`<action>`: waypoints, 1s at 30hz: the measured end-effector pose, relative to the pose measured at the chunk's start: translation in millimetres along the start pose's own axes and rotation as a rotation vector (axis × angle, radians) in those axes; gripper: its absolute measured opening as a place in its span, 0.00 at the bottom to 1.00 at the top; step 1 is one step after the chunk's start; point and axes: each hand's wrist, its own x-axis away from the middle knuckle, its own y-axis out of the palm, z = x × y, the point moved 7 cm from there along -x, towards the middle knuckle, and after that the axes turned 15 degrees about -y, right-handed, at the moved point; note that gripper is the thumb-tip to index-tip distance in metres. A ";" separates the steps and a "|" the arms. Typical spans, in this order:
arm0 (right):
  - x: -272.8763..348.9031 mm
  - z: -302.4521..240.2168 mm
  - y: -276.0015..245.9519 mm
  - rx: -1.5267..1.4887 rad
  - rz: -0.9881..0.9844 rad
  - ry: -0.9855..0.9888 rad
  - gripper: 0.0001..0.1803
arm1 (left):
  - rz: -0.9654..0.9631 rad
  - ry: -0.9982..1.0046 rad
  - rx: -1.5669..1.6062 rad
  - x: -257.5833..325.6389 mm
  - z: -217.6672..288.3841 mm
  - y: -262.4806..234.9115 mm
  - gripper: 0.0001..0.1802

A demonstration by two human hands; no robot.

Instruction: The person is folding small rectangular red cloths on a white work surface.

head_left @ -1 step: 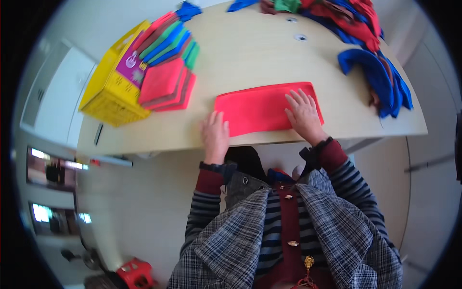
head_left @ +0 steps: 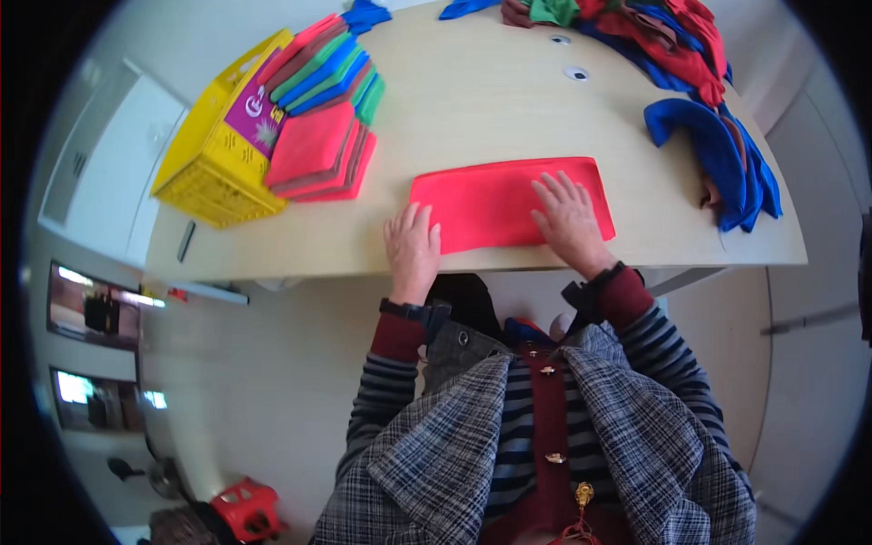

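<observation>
A red cloth (head_left: 486, 204), folded into a long rectangle, lies flat near the front edge of the table. On its right part rests my right hand (head_left: 574, 218), palm down with the fingers spread. My left hand (head_left: 414, 250) lies at the cloth's near left corner, fingers stretched out and touching its edge. Neither hand grips anything. To the left stand stacks of folded cloths: red and brown ones (head_left: 313, 145) in front, and green, blue and brown ones (head_left: 318, 77) behind.
A yellow plastic basket (head_left: 213, 195) stands left of the stacks. Crumpled cloths in red, blue and brown (head_left: 649, 36) heap up at the far right, with a blue cloth (head_left: 690, 118) nearer. Two round cable holes (head_left: 576, 74) sit in the tabletop. A small dark object (head_left: 186, 242) lies at the left edge.
My right hand has slid slightly left over the red cloth. The whole view has shifted a little; my left hand stays at the cloth's corner.
</observation>
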 end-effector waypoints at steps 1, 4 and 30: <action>-5.5 -19.6 3.3 -0.014 -0.001 -0.074 0.31 | 0.005 -0.025 0.000 5.5 -2.2 -2.5 0.20; -17.8 -77.9 21.9 -0.083 -0.026 -0.259 0.33 | 0.014 0.054 0.126 15.8 7.4 -7.5 0.17; 57.2 34.4 -19.7 0.083 -0.291 0.069 0.34 | 0.000 -0.022 0.131 23.0 -21.5 -17.5 0.11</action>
